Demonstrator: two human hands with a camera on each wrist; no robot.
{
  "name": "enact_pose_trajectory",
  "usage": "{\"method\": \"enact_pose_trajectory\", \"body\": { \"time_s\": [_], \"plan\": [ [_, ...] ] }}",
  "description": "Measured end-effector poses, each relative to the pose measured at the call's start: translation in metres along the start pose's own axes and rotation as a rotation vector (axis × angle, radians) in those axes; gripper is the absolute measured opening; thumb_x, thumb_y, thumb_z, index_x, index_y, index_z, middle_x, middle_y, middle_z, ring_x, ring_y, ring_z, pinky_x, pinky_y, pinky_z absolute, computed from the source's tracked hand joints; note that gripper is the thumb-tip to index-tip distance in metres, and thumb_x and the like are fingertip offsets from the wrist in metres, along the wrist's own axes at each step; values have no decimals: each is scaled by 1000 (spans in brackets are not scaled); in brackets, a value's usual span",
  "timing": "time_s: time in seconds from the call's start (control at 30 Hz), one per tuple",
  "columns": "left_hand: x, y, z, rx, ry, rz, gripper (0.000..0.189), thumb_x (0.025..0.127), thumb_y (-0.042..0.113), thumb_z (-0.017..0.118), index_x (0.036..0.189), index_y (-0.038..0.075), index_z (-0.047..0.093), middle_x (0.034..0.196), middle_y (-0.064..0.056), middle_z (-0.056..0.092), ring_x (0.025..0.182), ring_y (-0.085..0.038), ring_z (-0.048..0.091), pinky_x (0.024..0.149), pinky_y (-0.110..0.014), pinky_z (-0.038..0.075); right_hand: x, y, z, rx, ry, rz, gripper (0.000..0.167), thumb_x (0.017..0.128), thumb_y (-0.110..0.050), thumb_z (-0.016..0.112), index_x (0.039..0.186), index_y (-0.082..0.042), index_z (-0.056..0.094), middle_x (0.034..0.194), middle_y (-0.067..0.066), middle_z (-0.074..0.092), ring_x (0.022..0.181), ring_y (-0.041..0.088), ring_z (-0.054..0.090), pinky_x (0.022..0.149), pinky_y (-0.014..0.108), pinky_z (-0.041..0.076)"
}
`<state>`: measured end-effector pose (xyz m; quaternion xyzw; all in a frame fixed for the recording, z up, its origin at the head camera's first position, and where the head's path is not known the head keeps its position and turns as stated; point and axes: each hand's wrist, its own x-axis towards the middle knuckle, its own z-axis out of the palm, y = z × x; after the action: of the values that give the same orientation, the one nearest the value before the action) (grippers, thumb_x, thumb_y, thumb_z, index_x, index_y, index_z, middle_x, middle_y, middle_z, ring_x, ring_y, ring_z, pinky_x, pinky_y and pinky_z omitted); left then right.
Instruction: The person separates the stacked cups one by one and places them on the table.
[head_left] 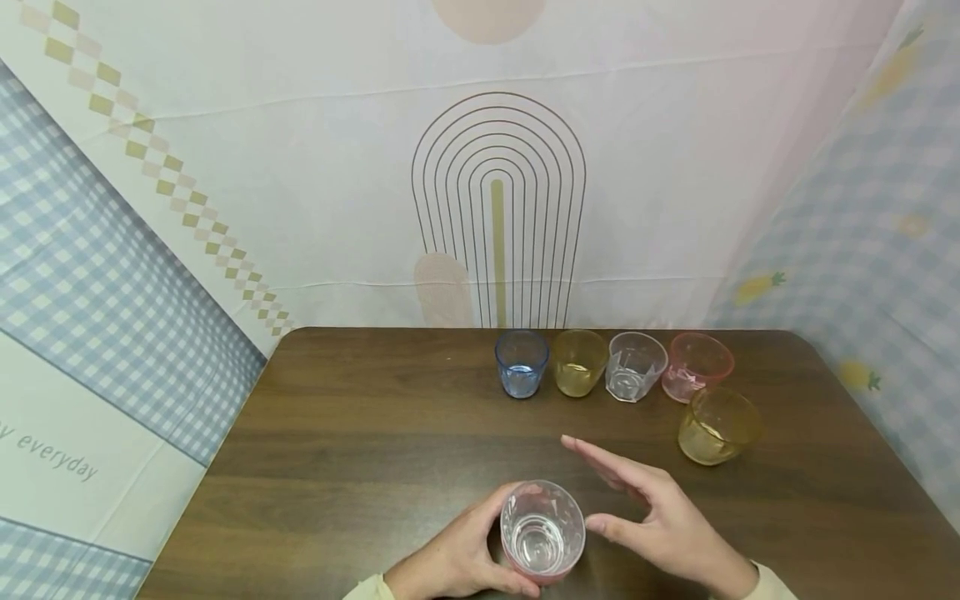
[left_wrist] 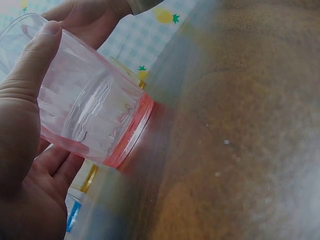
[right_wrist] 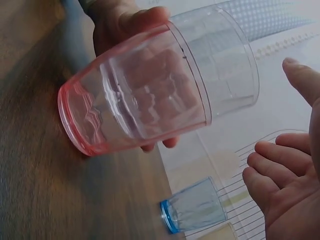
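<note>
Near the front edge of the table, my left hand (head_left: 461, 546) grips a pink cup (right_wrist: 82, 117) with fingers and thumb curled round its side. Nested inside it is a clear cup (right_wrist: 227, 65), whose upper part stands out above the pink rim. From above, the head view looks down into the clear cup's round mouth. My right hand (head_left: 660, 517) is just right of the nested pair, thumb and fingers spread apart with nothing held. Its thumb tip is close to the cup rim in the head view.
Toward the back of the wooden table (head_left: 360, 442) stand a blue cup (head_left: 521, 367), a yellow cup (head_left: 579, 367), another clear cup (head_left: 635, 371) and another pink cup (head_left: 696, 371) in a row. A second yellow cup (head_left: 712, 433) stands in front of the pink one. Fabric hangs behind.
</note>
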<state>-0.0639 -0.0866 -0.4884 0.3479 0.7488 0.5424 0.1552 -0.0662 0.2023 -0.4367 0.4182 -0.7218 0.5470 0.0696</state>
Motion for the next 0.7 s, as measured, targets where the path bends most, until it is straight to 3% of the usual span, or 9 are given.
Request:
{"method": "enact_pose_trajectory", "body": {
  "time_s": [0.4, 0.7],
  "plan": [
    [0, 0, 0, 23, 7, 9, 104, 73, 16, 102, 158, 27, 44, 157, 0, 59, 141, -14, 59, 127, -35, 43, 3, 0, 9, -13, -69, 3, 90, 80, 6, 86, 159, 7, 43, 165, 17, 52, 155, 14, 48, 125, 19, 38],
    [-1, -3, 0, 87, 16, 78, 107, 73, 18, 102, 161, 24, 41, 153, 1, 62, 138, -11, 60, 122, -33, 48, 6, 0, 17, -41, -109, 3, 95, 81, -14, 94, 160, 5, 44, 165, 15, 52, 154, 12, 49, 124, 18, 39]
  ]
}}
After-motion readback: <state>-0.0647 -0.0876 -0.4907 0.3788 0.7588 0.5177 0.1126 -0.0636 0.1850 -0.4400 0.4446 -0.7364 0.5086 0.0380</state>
